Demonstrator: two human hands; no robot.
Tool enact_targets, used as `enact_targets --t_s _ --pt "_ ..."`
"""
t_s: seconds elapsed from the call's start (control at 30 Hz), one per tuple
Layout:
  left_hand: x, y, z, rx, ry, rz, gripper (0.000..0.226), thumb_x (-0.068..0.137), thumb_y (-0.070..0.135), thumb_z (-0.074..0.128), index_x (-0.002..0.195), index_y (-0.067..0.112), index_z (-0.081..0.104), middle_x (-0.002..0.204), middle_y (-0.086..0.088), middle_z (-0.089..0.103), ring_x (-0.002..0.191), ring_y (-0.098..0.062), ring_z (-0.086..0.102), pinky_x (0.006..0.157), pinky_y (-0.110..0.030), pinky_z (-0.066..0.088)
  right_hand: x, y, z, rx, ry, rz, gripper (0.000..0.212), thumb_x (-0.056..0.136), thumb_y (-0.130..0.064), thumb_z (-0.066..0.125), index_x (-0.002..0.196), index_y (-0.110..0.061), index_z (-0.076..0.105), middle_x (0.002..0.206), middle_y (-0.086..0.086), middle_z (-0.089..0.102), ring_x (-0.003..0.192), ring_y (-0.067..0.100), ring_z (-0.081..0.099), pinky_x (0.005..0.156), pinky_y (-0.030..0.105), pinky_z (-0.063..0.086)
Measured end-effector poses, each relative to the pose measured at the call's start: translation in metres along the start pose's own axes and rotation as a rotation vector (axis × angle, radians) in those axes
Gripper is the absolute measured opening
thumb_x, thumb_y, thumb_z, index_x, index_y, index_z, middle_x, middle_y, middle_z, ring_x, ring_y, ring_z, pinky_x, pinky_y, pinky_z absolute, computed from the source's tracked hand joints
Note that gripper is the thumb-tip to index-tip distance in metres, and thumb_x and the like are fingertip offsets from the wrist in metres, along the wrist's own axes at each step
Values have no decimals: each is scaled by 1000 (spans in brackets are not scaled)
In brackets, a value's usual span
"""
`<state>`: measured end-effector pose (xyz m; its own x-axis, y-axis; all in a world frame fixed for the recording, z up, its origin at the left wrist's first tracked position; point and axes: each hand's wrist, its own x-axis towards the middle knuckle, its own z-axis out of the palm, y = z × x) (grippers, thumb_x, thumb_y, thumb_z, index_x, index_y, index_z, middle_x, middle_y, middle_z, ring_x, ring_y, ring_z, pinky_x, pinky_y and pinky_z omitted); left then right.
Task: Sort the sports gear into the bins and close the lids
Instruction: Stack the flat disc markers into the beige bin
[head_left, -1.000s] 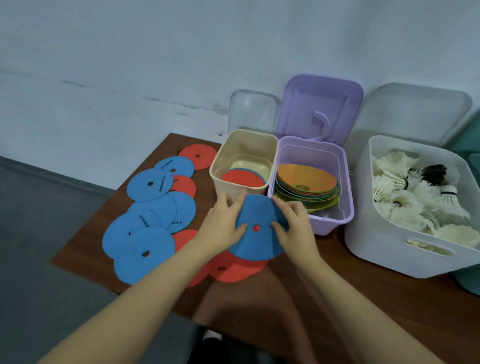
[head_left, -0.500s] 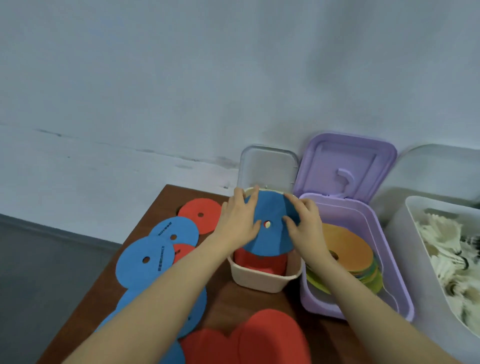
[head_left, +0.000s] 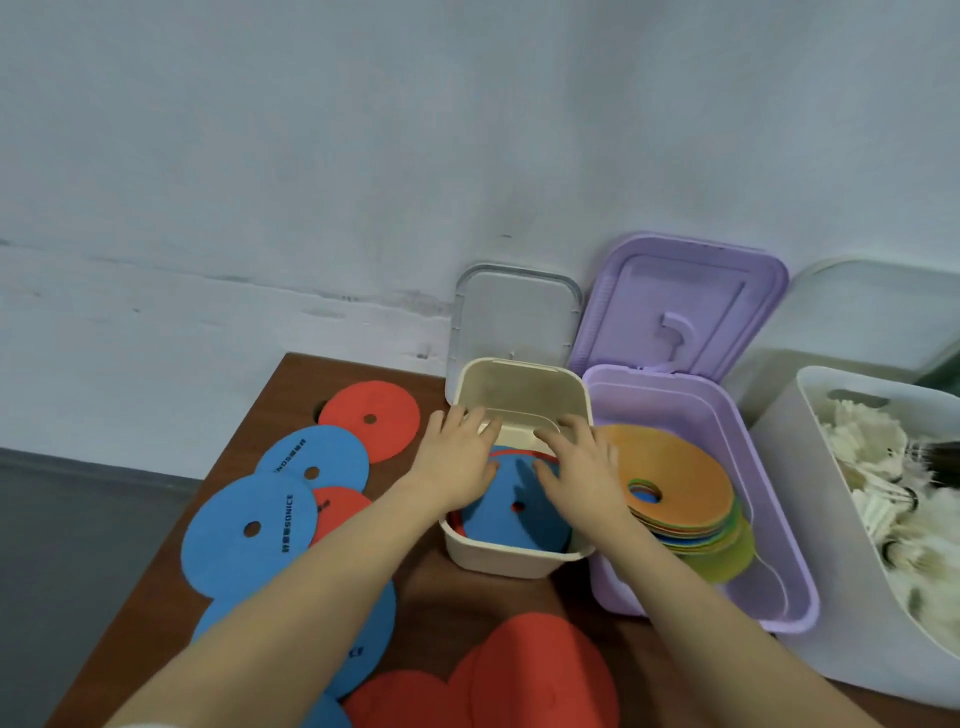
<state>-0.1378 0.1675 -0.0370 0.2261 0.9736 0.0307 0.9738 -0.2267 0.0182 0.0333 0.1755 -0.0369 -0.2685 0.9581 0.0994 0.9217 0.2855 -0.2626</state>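
Brown table (head_left: 249, 519) fills lower frame, back edge against pale wall (head_left: 363, 156). At 3 o'clock, big white bin (head_left: 810, 587) w/ shuttlecocks (head_left: 883, 499) inside, its lid leaning on the wall behind. Left of it, touching, purple bin (head_left: 779, 597), lid (head_left: 680, 306) up, holding a stack of flat discs, orange disc (head_left: 670, 478) on top. Centre: smaller cream bin (head_left: 498, 558), clear lid (head_left: 514, 317) upright at 12.

Loose blue discs (head_left: 249, 530) spread at 8–9 o'clock on table, overlapping; loose red discs (head_left: 540, 675) at 6, one red disc (head_left: 371, 418) at 10.

Task disc: blue disc (head_left: 514, 514) lies inside cream bin, tilted, on top of a red one whose edge shows around it.

Left hand (head_left: 460, 465) at bin's 9 side, fingers straight & spread, resting flat on blue disc and rim — no grip. Right hand (head_left: 582, 467) at 3 side, fingers also spread & relaxed, palm over disc's right edge, holding nothing. Hands apart, disc's centre hole between them.
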Motion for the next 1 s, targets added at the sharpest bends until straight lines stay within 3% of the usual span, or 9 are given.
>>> enact_targets --t_s 0.3,0.47,0.6,0.7,0.83,1.0 --pt "-75 31 -29 -94 76 -83 55 92 37 44 143 22 28 147 0 28 128 -24 30 100 -37 22 -62 9 -24 139 112 -110 36 81 -25 53 114 -15 63 110 8 56 97 33 50 80 37 34" --pt "-135 62 -28 -214 140 -170 51 88 34 49 137 19 43 137 -5 43 122 -28 38 96 -40 28 -121 8 -24 259 255 -234 31 80 -19 51 106 -12 66 96 7 60 83 29 54 73 38 42" --pt "-181 77 -11 -273 88 -271 49 89 37 44 134 19 45 133 -1 43 121 -24 37 95 -35 26 -169 15 -5 317 190 -273 28 84 -20 51 106 -12 67 94 3 60 84 26 53 72 37 46" --pt "-205 82 7 -274 -22 -342 50 93 37 45 139 21 37 138 2 38 127 -20 31 101 -34 23 -193 21 13 318 21 -165 28 87 -18 55 112 -13 64 101 4 58 93 26 53 81 37 45" --pt "-220 94 29 -269 -203 -349 55 93 40 44 143 22 30 143 1 34 131 -22 28 104 -37 21 -211 29 36 128 -245 57 48 91 -36 51 134 -14 45 132 9 44 114 32 43 96 37 35" --pt "-218 109 53 -302 -437 -363 76 89 47 50 149 23 10 156 -10 9 141 -31 11 111 -46 13 -227 40 57 90 -329 258 78 89 -51 49 146 -11 16 154 14 16 136 34 23 108 41 23"
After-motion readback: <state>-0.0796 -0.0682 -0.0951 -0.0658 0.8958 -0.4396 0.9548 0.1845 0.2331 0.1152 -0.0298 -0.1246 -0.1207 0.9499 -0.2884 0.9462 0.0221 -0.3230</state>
